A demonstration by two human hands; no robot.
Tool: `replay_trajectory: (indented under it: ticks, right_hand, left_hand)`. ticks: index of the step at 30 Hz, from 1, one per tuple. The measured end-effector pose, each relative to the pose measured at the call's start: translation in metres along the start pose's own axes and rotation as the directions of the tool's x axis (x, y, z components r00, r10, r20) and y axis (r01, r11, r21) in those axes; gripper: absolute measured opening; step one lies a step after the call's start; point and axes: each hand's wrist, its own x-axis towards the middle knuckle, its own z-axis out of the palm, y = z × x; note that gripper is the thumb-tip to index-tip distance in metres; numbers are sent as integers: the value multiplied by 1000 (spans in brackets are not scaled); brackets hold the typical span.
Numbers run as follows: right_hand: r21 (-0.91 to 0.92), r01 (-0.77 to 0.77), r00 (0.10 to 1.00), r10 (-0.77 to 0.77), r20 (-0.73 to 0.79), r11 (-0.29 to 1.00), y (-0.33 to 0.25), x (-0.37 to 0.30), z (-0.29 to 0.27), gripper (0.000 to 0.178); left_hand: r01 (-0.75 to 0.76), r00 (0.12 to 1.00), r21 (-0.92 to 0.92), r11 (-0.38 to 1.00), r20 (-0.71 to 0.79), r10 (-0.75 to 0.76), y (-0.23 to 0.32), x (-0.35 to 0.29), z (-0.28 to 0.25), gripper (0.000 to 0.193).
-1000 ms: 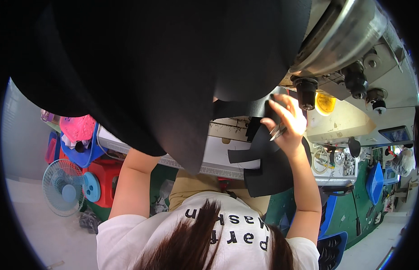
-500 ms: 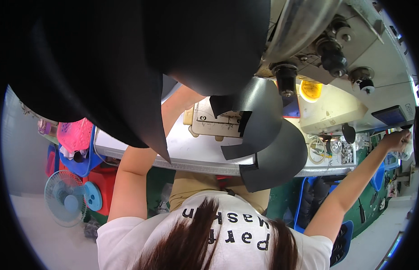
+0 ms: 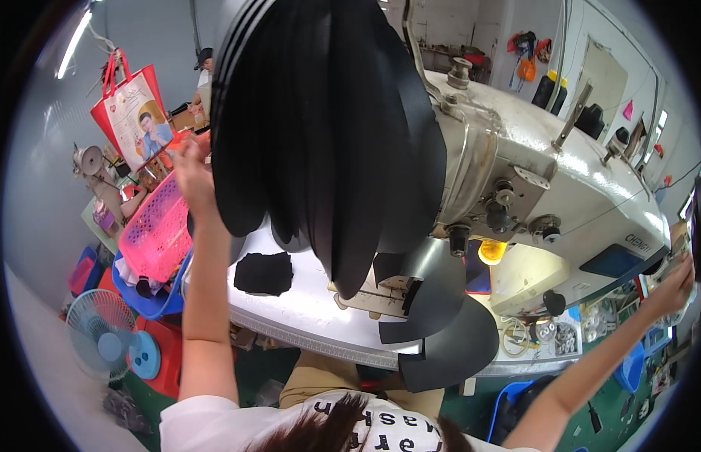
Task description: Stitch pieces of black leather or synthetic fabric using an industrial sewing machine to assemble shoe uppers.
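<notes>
Curved black panels lie beneath the head of a white sewing machine, the lower one hanging over the near edge of the bench. Neither hand is on them. A black stack sits to their left, while a large bundle of black pieces hangs in front of the machine, hiding much of the work area. The left hand is raised just beside the bundle, its fingers blurred; whether it grips anything cannot be told. The right hand stretches to the machine's far right end, fingers bent, its contents unclear. The overhanging panel could drag the others askew by its weight, and the left arm could brush the bundle and set it swinging. Farther left stand a pink basket and a fan.
</notes>
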Motion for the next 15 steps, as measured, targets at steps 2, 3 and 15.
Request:
replay_trajectory:
  ticks: [2,3,15]
  right_hand:
    - [-274,607,771,-637,-24,746,-67,-101,-25,13]
    - [508,191,957,-276,96,840,-67,-157,-36,12]
    - [330,-940,329,-21,944,83,-245,-330,2,44]
  left_hand:
    - [-88,994,-28,996,63,90,72,5,51,36]
    - [-152,976,10,988,158,149,94,2,70,37]
    - [-809,565,415,417,745,354,159,-31,128,64]
